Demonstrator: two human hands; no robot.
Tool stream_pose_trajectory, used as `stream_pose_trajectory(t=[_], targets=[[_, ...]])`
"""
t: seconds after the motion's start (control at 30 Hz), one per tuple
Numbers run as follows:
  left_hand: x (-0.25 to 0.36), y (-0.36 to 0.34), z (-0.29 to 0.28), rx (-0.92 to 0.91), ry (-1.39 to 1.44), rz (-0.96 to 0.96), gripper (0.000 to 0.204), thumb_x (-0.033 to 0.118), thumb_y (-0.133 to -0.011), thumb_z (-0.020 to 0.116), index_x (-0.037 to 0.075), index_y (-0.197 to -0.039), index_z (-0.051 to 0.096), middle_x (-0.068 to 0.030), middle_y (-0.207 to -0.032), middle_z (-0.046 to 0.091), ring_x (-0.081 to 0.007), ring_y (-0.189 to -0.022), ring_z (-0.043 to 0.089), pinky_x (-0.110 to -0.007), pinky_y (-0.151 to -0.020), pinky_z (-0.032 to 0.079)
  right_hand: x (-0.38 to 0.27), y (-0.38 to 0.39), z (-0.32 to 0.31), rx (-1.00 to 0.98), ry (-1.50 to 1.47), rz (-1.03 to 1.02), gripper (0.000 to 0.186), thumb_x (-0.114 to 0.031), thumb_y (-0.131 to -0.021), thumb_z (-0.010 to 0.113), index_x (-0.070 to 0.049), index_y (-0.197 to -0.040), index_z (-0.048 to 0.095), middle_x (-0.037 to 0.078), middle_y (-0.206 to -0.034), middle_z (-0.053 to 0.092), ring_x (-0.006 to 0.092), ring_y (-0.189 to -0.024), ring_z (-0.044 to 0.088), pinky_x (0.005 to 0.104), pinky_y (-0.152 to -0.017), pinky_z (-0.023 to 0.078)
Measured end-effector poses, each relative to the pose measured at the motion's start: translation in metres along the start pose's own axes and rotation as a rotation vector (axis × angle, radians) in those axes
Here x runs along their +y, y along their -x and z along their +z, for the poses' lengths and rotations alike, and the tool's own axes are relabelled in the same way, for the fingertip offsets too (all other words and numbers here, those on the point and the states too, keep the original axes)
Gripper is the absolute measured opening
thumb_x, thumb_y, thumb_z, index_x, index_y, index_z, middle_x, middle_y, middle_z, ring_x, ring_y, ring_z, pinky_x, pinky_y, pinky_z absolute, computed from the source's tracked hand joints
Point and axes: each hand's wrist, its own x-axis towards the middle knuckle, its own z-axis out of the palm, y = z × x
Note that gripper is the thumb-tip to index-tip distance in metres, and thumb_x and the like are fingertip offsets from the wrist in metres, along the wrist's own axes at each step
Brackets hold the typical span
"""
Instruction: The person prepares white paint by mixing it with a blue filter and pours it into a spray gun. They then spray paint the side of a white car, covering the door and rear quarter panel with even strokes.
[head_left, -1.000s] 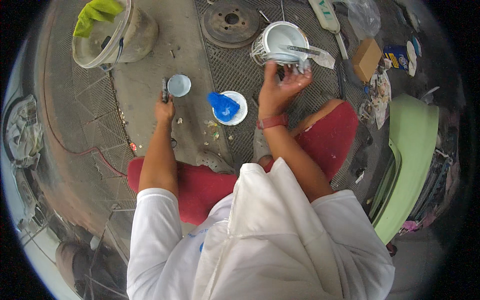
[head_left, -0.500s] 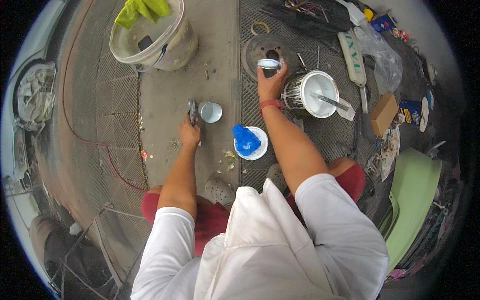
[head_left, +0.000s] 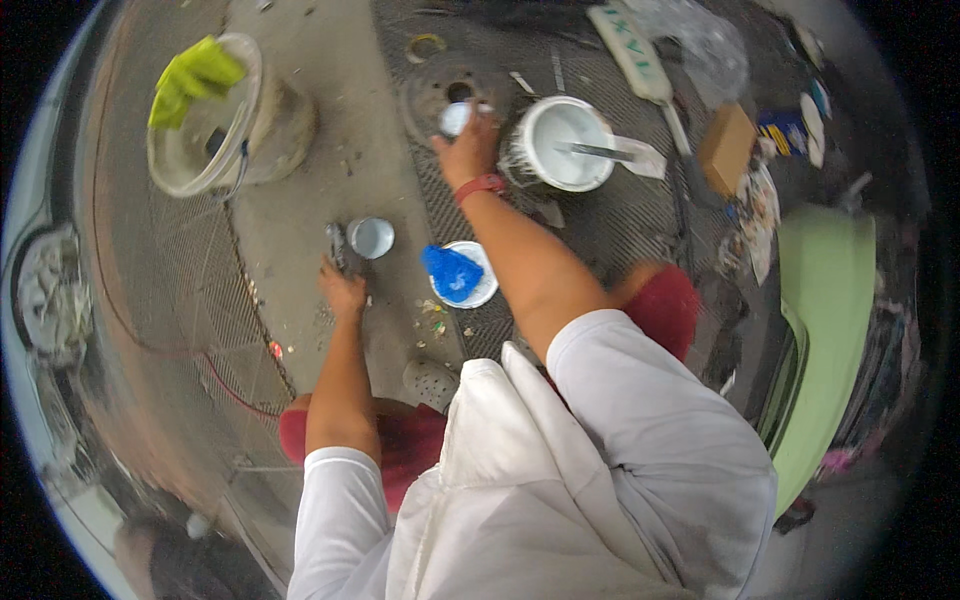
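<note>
My left hand (head_left: pixel 345 287) is closed around a grey metal tool (head_left: pixel 336 240) that looks like a spray gun. Right beside the tool is a round cup (head_left: pixel 372 239), pale grey inside; whether they are joined is unclear. My right hand (head_left: pixel 469 148) grips a small can (head_left: pixel 455 119) with a pale top, held over a dark metal disc (head_left: pixel 425 92). To the right of that hand stands a paint-smeared bucket (head_left: pixel 545 175) of white paint, with a flat stirring stick (head_left: pixel 600 152) in it. Between my arms, a crumpled blue plastic bag (head_left: pixel 454 273) lies on a white lid (head_left: pixel 485 290).
A big dirty bucket (head_left: pixel 280 130) with a yellow-green cloth (head_left: pixel 195 80) over its rim stands at the far left. At the right are a white sign (head_left: pixel 630 55), a cardboard box (head_left: pixel 727 150) and a pale green panel (head_left: pixel 830 300). A red hose (head_left: pixel 228 385) runs along the left.
The whole scene has shifted left and turned slightly as my head moved. My right hand still holds the small can over the disc; my left hand keeps its grip.
</note>
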Motion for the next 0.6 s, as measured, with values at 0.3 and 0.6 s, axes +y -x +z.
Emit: stream_pose_trajectory(t=[0.3,0.6], targets=[[0.03,0.013,-0.015,-0.055,-0.097,-0.359,0.11,0.029,-0.077,0.079,-0.003,-0.165,0.02,-0.0318,-0.163,0.034,-0.046,-0.153,0.034,-0.051,-0.127,0.028,-0.059,0.06,-0.111,-0.273,-0.443,-0.011,0.081,-0.022,-0.086,0.084,-0.008,-0.154,0.043,0.03,-0.156,0.04,0.0488,-0.144,0.043,0.0533,-0.121,0.036],[0.058,0.025,-0.026,-0.024,-0.117,-0.337,0.115,0.037,-0.077,0.083,-0.002,-0.165,0.021,-0.0307,-0.165,0.032,-0.0462,-0.151,0.036,-0.052,-0.124,0.033,-0.063,-0.001,-0.308,0.152,-0.699,-0.295,0.054,-0.019,-0.088,0.083,-0.007,-0.135,0.059,0.019,-0.138,0.058,0.0389,-0.131,0.057,0.0457,-0.11,0.047]])
